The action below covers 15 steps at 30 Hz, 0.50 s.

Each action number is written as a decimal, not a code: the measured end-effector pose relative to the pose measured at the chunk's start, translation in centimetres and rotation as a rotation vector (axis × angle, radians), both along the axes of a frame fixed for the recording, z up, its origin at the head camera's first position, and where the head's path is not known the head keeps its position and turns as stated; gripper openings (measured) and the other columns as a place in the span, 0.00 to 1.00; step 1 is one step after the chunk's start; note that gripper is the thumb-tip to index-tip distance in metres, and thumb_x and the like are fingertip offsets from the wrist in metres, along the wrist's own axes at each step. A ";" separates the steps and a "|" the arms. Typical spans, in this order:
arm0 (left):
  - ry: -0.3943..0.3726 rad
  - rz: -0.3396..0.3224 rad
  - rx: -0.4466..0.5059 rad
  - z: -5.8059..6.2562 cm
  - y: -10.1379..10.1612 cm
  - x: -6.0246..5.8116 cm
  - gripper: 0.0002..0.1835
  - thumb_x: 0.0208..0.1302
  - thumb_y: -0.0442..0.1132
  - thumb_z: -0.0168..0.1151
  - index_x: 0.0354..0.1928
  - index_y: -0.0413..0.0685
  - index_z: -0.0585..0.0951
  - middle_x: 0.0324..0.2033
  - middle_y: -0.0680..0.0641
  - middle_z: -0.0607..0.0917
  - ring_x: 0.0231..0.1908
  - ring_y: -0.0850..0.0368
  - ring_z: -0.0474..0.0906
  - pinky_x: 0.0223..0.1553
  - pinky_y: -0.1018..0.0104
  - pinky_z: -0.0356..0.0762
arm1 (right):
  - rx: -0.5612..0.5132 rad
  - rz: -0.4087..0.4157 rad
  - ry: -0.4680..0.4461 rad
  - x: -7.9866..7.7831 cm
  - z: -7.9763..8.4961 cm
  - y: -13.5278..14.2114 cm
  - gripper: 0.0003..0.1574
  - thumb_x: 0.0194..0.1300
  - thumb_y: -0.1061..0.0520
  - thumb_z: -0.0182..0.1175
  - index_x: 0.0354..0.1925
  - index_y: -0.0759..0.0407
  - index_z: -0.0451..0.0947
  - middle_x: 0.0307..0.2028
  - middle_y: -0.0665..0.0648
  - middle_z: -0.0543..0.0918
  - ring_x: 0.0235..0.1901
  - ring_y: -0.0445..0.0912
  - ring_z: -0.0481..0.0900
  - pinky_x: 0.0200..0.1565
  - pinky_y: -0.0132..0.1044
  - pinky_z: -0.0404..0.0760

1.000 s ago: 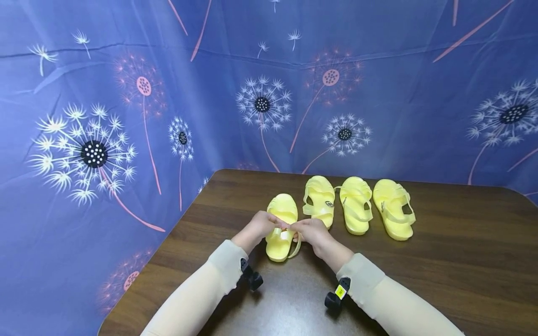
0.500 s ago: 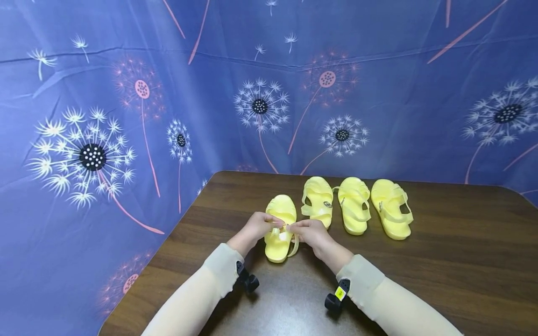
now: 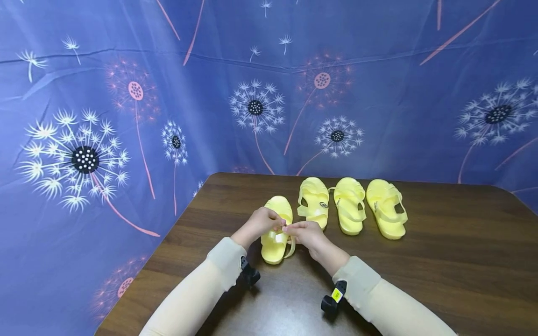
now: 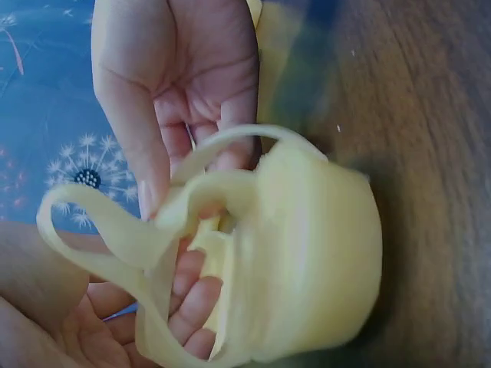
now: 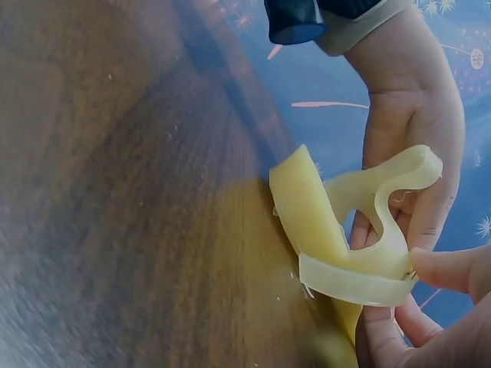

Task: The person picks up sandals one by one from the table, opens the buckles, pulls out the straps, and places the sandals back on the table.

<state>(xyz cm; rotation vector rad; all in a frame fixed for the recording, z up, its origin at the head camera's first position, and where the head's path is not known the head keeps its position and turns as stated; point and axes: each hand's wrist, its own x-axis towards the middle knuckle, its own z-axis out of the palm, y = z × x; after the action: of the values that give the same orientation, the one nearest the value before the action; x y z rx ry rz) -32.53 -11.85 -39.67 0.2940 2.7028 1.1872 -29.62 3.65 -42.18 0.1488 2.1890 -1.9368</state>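
A pale yellow sandal (image 3: 273,252) lies on the table in front of the person, its heel end towards the body. Over its middle, both hands meet at the straps. The left hand (image 3: 261,223) pinches a strap from the left side. From the right, the right hand (image 3: 308,234) pinches the ankle strap (image 5: 357,282) between thumb and fingers, beside a small fastening. In the left wrist view the strap (image 4: 100,222) stands out in a loose loop from the sandal's side, with fingers showing through the opening. The fingertips hide most of the fastening.
Right of the worked sandal, a yellow sandal (image 3: 314,205) with a dark emblem, a second sandal (image 3: 350,205) and a third sandal (image 3: 385,210) stand in a row on the brown wooden table (image 3: 454,261). A blue dandelion-patterned cloth (image 3: 386,84) hangs behind the table.
Both hands stay at the sandal's straps; their fingertips shift slightly against each other. The head view has turned a little to the right. The other sandals have not moved.
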 end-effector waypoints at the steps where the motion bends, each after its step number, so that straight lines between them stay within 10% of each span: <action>1: -0.002 0.006 0.008 -0.1 -0.1 0.0 0.12 0.64 0.43 0.64 0.28 0.42 0.86 0.21 0.51 0.82 0.27 0.60 0.73 0.31 0.70 0.70 | -0.003 -0.004 -0.004 0.0 0.0 -0.1 0.13 0.62 0.59 0.65 0.40 0.70 0.82 0.43 0.59 0.83 0.31 0.42 0.80 0.38 0.34 0.81; 15: -0.001 0.136 0.077 -0.5 -0.9 -0.1 0.09 0.65 0.40 0.64 0.33 0.42 0.88 0.28 0.46 0.88 0.31 0.59 0.80 0.34 0.69 0.75 | -0.029 -0.034 0.007 0.5 0.2 -0.3 0.13 0.63 0.61 0.63 0.42 0.72 0.80 0.38 0.59 0.83 0.28 0.42 0.80 0.39 0.34 0.81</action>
<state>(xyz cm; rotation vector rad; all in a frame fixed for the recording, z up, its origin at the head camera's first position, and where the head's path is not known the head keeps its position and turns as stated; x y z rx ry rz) -32.64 -12.79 -40.15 0.1220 2.7184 1.3293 -29.08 3.36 -42.02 0.1755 2.1751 -1.9895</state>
